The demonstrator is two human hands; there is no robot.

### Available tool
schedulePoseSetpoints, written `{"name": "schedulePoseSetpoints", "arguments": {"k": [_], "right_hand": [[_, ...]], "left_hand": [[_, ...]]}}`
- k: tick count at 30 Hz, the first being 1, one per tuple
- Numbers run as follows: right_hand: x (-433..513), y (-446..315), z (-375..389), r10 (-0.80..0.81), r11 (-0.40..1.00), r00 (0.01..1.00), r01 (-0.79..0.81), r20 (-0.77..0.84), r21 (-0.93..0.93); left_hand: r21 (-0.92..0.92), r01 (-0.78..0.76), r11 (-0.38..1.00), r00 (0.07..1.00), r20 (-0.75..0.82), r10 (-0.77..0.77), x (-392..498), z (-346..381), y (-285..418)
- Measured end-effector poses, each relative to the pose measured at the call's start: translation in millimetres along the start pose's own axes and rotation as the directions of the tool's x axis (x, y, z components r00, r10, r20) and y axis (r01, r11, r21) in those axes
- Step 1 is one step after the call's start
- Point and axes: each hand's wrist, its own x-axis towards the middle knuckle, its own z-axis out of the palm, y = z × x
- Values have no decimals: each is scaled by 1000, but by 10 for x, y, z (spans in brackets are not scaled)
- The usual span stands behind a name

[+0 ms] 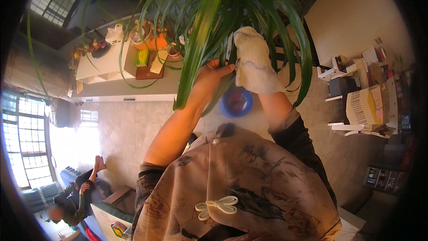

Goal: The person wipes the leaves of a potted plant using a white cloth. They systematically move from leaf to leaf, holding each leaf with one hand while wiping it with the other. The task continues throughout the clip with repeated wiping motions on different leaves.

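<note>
A large potted-type plant with long, strap-like green leaves [204, 30] fills the top middle of the view; its pot is not seen. My left hand [215, 70] is at the lower leaves, thumb and fingers pinched on a narrow leaf. Over my right hand [255, 60] is a whitish cloth glove or sock with faint grey stripes, which hides the fingers; it lies against the leaves just right of my left hand. Whether it grips a leaf cannot be seen. Below the hands, a blue basin [236, 101] with dark reddish contents stands on the tiled floor.
A white shelf unit [103, 70] with ornaments, an orange box [157, 42] and a brown case [148, 72] sits on a counter at the left. White chairs [354, 127] bearing cloths stand at the right. A person [75, 197] sits at the lower left near a window.
</note>
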Motion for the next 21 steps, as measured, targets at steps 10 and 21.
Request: {"name": "schedulePoseSetpoints", "arguments": {"k": [10, 21], "right_hand": [[375, 171, 213, -3, 999, 997, -1, -73, -44], [861, 411, 424, 461, 619, 790, -613, 405, 491]], "left_hand": [[-50, 36, 998, 999, -18, -37, 10, 14, 6], [-85, 6, 996, 1000, -23, -8, -33, 37, 51]]}}
